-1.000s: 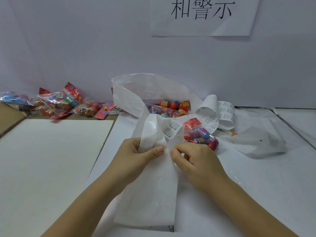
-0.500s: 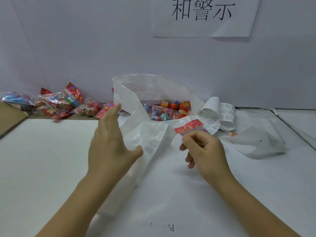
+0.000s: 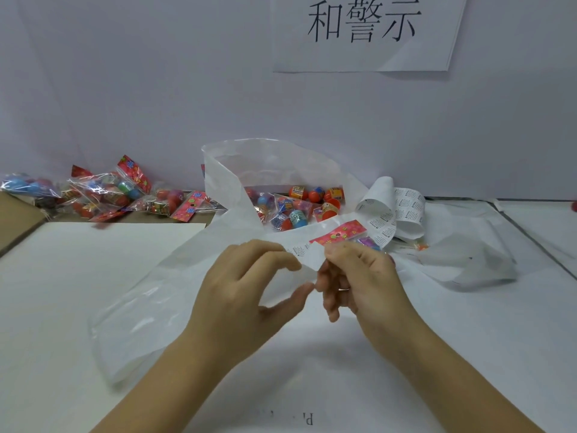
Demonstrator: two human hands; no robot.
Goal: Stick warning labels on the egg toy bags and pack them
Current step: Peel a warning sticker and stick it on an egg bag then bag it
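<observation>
Head view: your right hand grips a clear egg toy bag with red flowered header card, held above the white table. Your left hand, fingers curled, touches the white printed label strip just beside the bag; I cannot tell whether it pinches the strip.

White paper sign with black characters on the wall; brown cardboard at far left.

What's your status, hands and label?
Right hand grips bag. Left hand at label strip, grip unclear. Plastic sack lies beneath.
</observation>
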